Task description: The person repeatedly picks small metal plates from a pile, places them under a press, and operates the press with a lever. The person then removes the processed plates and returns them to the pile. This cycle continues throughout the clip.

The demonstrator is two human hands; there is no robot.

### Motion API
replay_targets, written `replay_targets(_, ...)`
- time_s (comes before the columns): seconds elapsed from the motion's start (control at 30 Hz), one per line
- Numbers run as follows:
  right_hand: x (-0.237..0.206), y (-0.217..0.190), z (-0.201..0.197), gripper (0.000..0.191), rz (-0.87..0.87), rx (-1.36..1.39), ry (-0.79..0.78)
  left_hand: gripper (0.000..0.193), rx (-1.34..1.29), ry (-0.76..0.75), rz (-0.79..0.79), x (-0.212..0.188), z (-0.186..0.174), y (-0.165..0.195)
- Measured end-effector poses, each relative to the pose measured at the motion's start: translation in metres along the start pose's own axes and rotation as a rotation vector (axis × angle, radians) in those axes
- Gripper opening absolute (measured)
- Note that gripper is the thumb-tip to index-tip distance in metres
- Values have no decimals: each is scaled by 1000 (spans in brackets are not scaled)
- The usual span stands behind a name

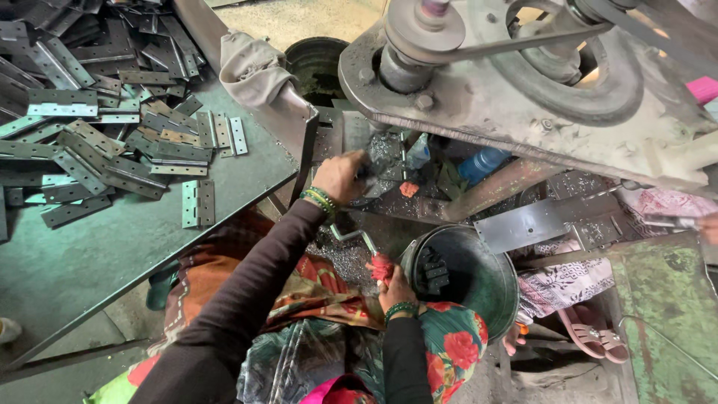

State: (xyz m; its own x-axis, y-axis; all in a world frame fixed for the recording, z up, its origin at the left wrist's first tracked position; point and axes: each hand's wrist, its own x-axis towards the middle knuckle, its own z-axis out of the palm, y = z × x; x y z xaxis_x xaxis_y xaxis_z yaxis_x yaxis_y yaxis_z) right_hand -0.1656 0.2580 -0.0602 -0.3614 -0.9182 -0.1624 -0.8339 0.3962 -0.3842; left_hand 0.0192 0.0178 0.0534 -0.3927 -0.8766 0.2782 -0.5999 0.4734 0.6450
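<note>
Reaching in under the heavy machine (523, 82), I'm pressing my left hand (340, 176) down on a metal piece (366, 161) at the working bed, fingers curled over it to keep it steady there. My right hand (395, 288) is wrapped tight around the red-wrapped end of a bent crank handle (357, 239); the cloth padding is probably softening the grip. Just beside it is sitting a dark metal bucket (490, 299) with black pieces inside, close enough for dropping parts. Off to my left, the worktop (112, 254) is carrying a heap of flat hinges (97, 120), within arm's reach.
</note>
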Motion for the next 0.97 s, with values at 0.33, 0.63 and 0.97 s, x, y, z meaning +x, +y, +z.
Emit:
replay_targets(0.33, -1, 11, 7, 66, 50, -76, -34, 43, 238, -122, -95, -41, 31, 37)
replay_targets(0.63, 15, -33, -82, 66, 105, -340, -229, 51, 541, 20, -45, -28, 44, -10)
replay_targets(0.97, -1, 27, 19, 69, 43, -193, -43, 68, 411, -102, -167, -25, 41, -5)
